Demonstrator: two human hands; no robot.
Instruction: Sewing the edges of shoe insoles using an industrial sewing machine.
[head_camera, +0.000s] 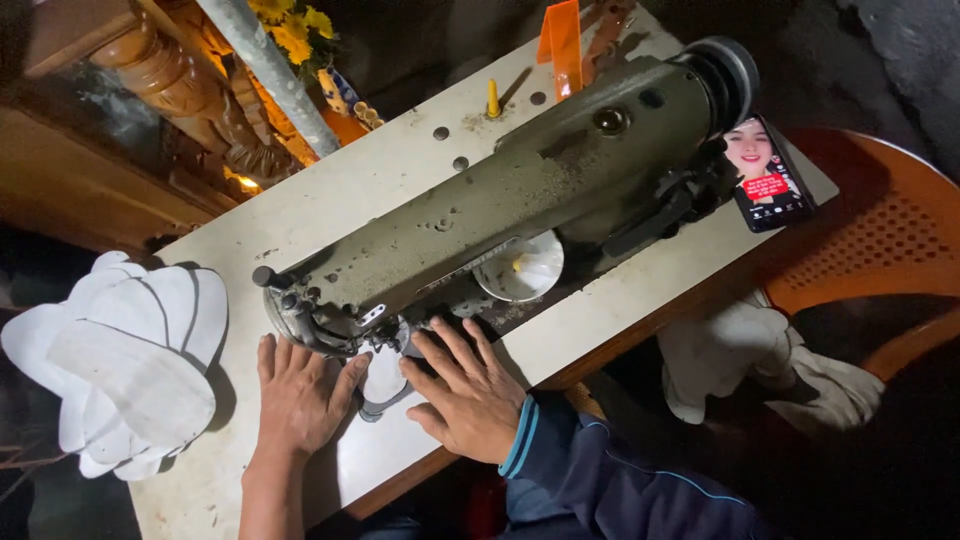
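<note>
A person's left hand (298, 398) and right hand (468, 390) lie flat, fingers spread, gripping nothing, pinning a small white fabric piece (384, 377) under the olive-green metal sewing machine's (520, 190) needle end, steadying it for stitching.

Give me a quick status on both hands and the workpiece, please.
Left hand and right hand flat, open, pressing the small white fabric piece under the olive-green sewing machine's head. Stack of white cut pieces at left.
</note>
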